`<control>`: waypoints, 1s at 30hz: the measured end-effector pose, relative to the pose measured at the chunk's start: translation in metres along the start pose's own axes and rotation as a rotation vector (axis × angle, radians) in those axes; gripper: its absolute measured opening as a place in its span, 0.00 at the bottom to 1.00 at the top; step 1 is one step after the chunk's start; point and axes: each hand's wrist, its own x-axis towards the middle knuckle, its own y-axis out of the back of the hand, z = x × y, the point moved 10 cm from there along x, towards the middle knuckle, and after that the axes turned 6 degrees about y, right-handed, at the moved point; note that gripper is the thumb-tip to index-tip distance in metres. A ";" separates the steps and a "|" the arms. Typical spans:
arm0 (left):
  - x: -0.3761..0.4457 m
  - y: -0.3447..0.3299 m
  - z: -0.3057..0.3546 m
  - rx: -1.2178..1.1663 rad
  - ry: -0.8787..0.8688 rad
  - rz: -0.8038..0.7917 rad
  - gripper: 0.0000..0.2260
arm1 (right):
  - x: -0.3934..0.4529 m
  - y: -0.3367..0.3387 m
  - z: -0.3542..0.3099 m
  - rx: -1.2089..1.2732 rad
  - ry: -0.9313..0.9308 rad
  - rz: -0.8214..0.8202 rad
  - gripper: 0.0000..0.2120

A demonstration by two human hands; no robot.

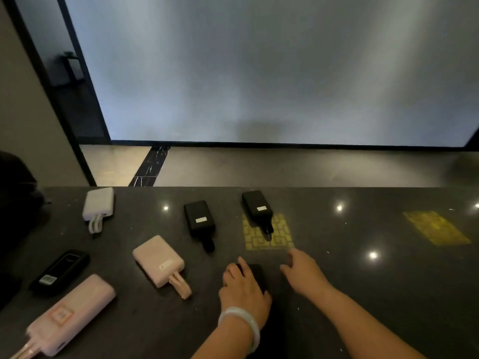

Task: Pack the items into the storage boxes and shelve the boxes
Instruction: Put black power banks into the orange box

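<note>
On the dark speckled tabletop (pixel 363 294) several power banks lie spread out. At the near left edge a long pink bank (pixel 72 314) lies slantwise, its cable end running out of the frame's lower corner. Just behind it a black bank (pixel 61 272) with a barcode label lies at a similar slant, close to the pink one but apart from it. Farther back, near the tabletop's far edge, a white bank (pixel 99 203) lies with its looped cable pointing toward the person. Toward the middle, a squarer pink bank (pixel 158 260) lies flat, its short cable trailing to the near right. Behind it a black bank with a white label (pixel 199 218) lies with its strap toward the person. Right of that, another labelled black bank (pixel 256 204) lies at the far edge, its strap reaching onto a yellow patterned patch (pixel 280 240).

The left hand (pixel 243 288), a pale bangle (pixel 242 322) on its wrist, covers a small black thing (pixel 258 274); its grip is curled over that thing, which lies on the tabletop and is mostly hidden. The right hand (pixel 302 272) hovers just beside it, its grip loose, fingers relaxed, holding nothing. A second yellow patch (pixel 435 226) lies far right.
</note>
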 end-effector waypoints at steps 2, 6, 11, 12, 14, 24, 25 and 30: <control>0.020 0.006 -0.003 -0.017 -0.049 0.043 0.45 | 0.033 0.008 -0.008 0.007 0.008 0.023 0.23; 0.055 0.006 -0.017 -0.124 -0.053 0.040 0.47 | 0.094 0.019 -0.028 0.026 0.006 0.087 0.28; 0.071 -0.006 -0.025 -0.220 -0.013 0.109 0.50 | 0.156 0.008 -0.048 0.014 0.018 0.110 0.40; 0.072 -0.008 -0.026 -0.223 -0.009 0.115 0.50 | 0.165 0.002 -0.051 0.005 0.020 0.102 0.42; 0.071 -0.006 -0.025 -0.199 -0.015 0.136 0.50 | 0.176 -0.004 -0.055 -0.061 0.023 0.121 0.42; 0.055 0.007 -0.020 -0.176 -0.070 0.148 0.47 | 0.082 -0.008 -0.022 -0.123 0.060 0.064 0.40; 0.054 0.008 -0.020 -0.185 -0.078 0.133 0.46 | 0.059 -0.006 -0.012 -0.127 0.047 0.074 0.40; 0.039 0.012 -0.019 -0.179 -0.125 0.069 0.44 | -0.052 -0.004 0.039 -0.178 -0.067 0.073 0.40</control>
